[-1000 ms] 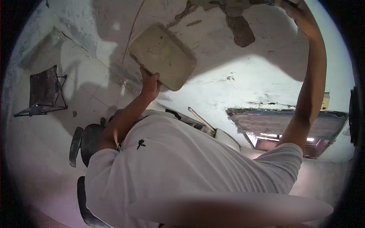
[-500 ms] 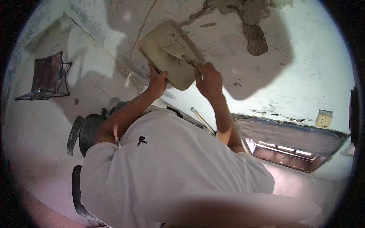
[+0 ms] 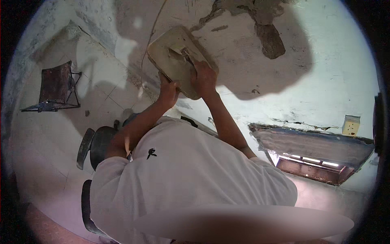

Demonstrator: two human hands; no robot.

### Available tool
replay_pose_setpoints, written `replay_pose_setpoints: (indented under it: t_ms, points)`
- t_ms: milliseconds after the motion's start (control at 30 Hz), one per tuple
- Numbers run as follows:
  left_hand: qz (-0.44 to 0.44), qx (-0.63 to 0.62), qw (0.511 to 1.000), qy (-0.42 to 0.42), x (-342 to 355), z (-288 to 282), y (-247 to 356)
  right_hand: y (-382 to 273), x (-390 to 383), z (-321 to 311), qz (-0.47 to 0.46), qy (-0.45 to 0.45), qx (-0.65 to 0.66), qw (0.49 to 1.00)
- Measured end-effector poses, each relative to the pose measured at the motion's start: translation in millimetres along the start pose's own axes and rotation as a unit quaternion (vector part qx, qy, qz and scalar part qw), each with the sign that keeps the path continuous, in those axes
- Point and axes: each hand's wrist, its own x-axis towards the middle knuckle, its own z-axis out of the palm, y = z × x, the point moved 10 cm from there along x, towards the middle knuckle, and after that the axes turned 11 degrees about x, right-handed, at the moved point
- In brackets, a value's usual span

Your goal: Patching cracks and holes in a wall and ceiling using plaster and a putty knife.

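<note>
My left hand (image 3: 167,92) grips the near left edge of a shallow tan rectangular tray (image 3: 160,45), which is tilted in front of the wall, its thumb over the rim. Over the tray's right part, my right hand (image 3: 204,79) is closed round the handle of a putty knife (image 3: 177,55). The blade lies at the tray's middle; whether it touches the surface I cannot tell. Pale smears and dark specks mark the tray. Beyond it, a rough grey-brown patch (image 3: 271,44) shows on the whitish wall (image 3: 313,77), partly under my shadow.
A folding chair (image 3: 57,85) stands on the tiled floor at far left. A black chair (image 3: 101,142) is by my left elbow. To the right are a recessed window opening (image 3: 313,158) and a yellowish socket box (image 3: 351,125). A thin cable (image 3: 151,34) runs along the wall.
My right hand with the putty knife has moved left, from the tray's right edge to over its surface. The tray stays in my left hand, and the view has shifted slightly.
</note>
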Motion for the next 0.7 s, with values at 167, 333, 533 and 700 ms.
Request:
replay_pose_setpoints:
  t_ms: [167, 333, 533, 700]
  points:
    - [0.009, -0.005, 1.000, 0.001, -1, -7, -1, 3, -17, -14, -0.046, 0.074, 0.077, 0.993]
    - [0.014, -0.006, 1.000, 0.017, -6, -1, 9, 12, -33, -27, -0.061, 0.101, 0.131, 0.984]
    - [0.008, 0.025, 1.000, 0.010, 4, -17, -1, 12, -39, -56, -0.056, 0.133, 0.174, 0.974]
    - [0.024, 0.007, 1.000, 0.010, 0, -9, 10, 20, -43, -80, -0.003, 0.115, 0.194, 0.974]
